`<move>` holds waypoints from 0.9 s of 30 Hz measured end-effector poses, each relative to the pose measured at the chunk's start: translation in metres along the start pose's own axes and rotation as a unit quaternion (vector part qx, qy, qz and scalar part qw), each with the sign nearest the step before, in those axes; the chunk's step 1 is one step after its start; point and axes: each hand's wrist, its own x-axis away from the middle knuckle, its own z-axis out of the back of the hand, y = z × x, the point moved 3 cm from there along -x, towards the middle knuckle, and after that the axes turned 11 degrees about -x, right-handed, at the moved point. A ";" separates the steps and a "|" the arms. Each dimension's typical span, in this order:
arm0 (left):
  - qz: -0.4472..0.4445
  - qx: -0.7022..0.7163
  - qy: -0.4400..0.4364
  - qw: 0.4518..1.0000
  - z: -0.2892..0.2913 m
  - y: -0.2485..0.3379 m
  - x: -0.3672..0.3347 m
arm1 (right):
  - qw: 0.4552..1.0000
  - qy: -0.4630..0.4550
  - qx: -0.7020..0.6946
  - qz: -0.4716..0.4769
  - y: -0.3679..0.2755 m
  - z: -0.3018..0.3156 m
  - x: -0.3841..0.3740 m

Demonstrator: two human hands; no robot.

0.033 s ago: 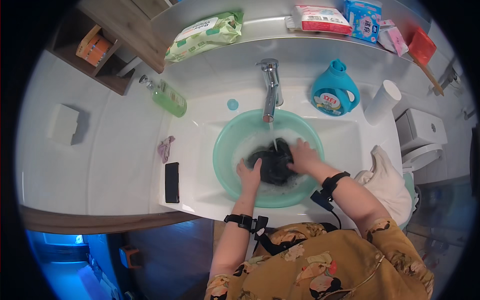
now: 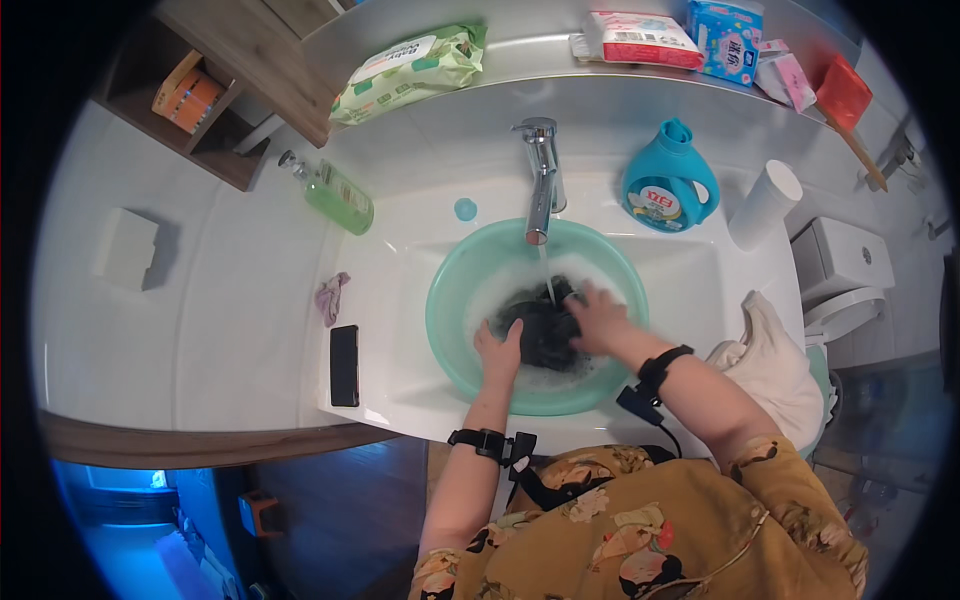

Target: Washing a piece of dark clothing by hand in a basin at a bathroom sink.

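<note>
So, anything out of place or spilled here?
The smartphone lies on the left edge of the sink, an odd spot with the faucet running. A crumpled mauve cloth lies beyond the smartphone. No clear spill shows outside the green tub.

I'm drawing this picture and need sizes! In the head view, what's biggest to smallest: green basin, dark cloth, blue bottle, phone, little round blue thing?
Largest to smallest:
1. Green basin
2. Blue bottle and dark cloth: too alike to rank, and the cloth is partly hidden
3. Phone
4. Little round blue thing
</note>
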 end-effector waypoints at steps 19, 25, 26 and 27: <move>0.225 0.494 -0.311 0.780 0.002 0.015 0.040 | 0.896 -0.043 -0.324 0.301 -0.069 0.036 0.048; 0.104 0.653 -0.264 0.702 0.019 0.053 0.031 | 0.872 0.163 -0.164 0.432 -0.087 0.028 0.070; 0.127 0.652 -0.260 0.701 0.022 0.066 0.031 | 0.862 0.204 -0.178 0.428 -0.084 0.026 0.067; 0.149 0.651 -0.252 0.701 0.028 0.073 0.032 | 0.849 0.244 -0.193 0.426 -0.085 0.027 0.066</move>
